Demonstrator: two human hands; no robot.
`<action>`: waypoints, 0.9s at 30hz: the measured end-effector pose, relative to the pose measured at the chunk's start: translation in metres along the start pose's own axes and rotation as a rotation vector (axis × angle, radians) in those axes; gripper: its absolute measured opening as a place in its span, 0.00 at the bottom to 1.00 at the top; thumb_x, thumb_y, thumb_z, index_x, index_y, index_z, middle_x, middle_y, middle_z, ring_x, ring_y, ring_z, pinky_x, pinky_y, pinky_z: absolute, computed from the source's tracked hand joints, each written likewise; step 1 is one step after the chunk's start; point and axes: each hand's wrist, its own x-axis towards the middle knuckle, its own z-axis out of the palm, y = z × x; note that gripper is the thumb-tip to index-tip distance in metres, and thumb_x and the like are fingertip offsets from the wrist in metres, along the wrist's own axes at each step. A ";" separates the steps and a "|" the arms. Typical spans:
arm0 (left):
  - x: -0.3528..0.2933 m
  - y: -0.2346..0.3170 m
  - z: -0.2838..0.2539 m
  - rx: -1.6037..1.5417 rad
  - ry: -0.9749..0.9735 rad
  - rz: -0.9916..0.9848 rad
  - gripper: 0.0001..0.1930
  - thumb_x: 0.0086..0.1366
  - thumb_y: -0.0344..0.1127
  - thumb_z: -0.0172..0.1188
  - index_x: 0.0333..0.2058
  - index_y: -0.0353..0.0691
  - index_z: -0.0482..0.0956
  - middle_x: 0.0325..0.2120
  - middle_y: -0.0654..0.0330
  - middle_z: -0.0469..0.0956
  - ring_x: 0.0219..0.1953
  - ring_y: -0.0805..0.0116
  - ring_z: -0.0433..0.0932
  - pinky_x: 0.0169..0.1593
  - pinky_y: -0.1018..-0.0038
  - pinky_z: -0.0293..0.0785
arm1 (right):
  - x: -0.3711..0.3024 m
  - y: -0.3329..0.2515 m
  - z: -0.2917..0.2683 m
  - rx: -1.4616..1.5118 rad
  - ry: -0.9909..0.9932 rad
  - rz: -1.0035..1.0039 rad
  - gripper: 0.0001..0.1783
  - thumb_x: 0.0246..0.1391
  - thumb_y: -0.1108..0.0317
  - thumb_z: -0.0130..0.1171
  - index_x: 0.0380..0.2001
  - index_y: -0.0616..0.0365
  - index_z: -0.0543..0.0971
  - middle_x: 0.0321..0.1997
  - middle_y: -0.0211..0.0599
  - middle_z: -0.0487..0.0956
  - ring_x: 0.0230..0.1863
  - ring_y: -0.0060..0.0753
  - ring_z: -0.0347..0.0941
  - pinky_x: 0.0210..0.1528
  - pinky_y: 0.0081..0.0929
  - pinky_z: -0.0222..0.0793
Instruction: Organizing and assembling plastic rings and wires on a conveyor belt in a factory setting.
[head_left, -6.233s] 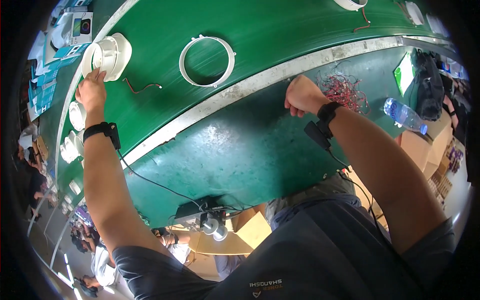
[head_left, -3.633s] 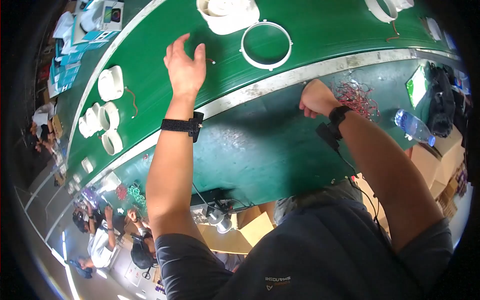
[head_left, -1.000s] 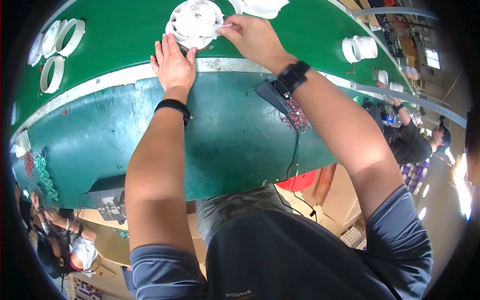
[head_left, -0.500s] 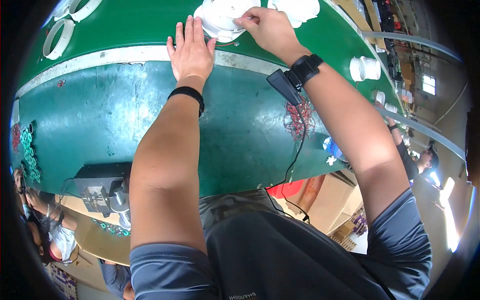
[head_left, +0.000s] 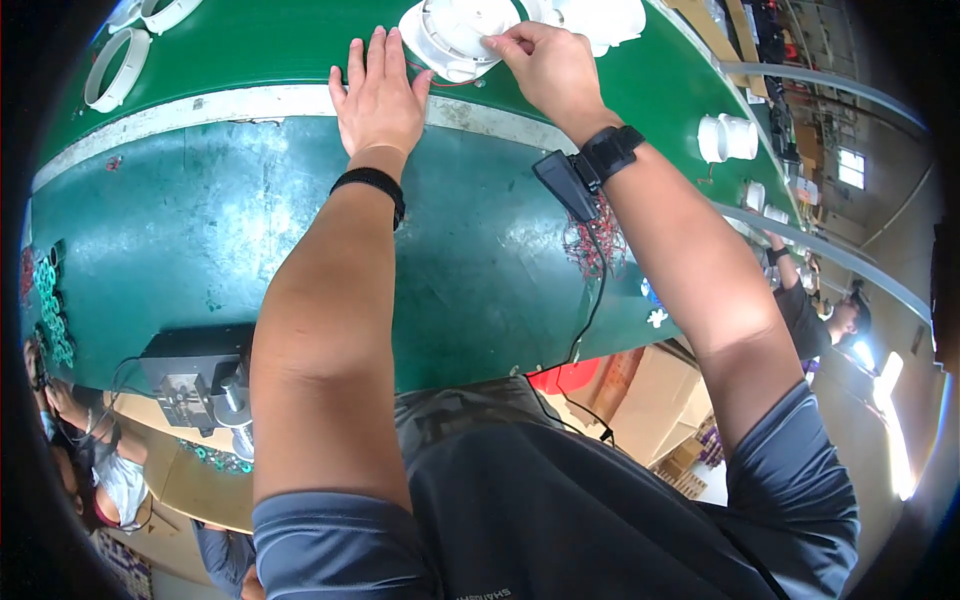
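Observation:
A white round plastic housing (head_left: 462, 28) lies on the green belt at the top of the view, its far side cut off by the frame. My right hand (head_left: 553, 75) is closed in a pinch at the housing's right edge, with the thumb tip on its face. Just left of the housing, my left hand (head_left: 380, 95) lies flat on the belt, fingers stretched out, holding nothing. A thin red wire (head_left: 455, 84) runs from beside my left hand along the near side of the housing. Another white plastic part (head_left: 605, 20) sits close behind my right hand.
White rings (head_left: 118, 70) lie at the far left of the belt, and white cups (head_left: 727, 138) at the right. On the nearer bench are a bundle of red wires (head_left: 595, 243), teal rings (head_left: 52, 305) and a black device (head_left: 200, 350). Other people are at both sides.
The white housing and my right hand have shifted slightly right, and my right thumb now rests further over the housing's face. My left hand stays flat beside it.

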 end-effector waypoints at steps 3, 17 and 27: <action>0.000 -0.001 0.001 -0.004 -0.010 -0.005 0.31 0.65 0.55 0.48 0.63 0.50 0.57 0.65 0.67 0.57 0.67 0.62 0.52 0.67 0.52 0.45 | -0.002 0.000 0.000 -0.002 -0.007 -0.018 0.17 0.50 0.52 0.61 0.27 0.56 0.83 0.20 0.42 0.79 0.25 0.44 0.78 0.31 0.36 0.74; 0.000 -0.001 0.001 0.019 -0.017 -0.012 0.31 0.66 0.55 0.48 0.64 0.50 0.57 0.65 0.66 0.56 0.67 0.62 0.51 0.68 0.54 0.42 | -0.012 0.007 0.002 0.057 0.048 -0.003 0.16 0.50 0.53 0.63 0.26 0.56 0.83 0.20 0.43 0.79 0.23 0.44 0.77 0.29 0.34 0.74; 0.000 -0.001 0.002 0.021 -0.004 0.003 0.31 0.66 0.55 0.48 0.64 0.50 0.56 0.64 0.66 0.56 0.67 0.63 0.52 0.67 0.54 0.43 | -0.019 0.013 -0.003 0.017 -0.030 0.027 0.17 0.50 0.52 0.62 0.27 0.56 0.83 0.22 0.44 0.80 0.26 0.45 0.78 0.33 0.36 0.75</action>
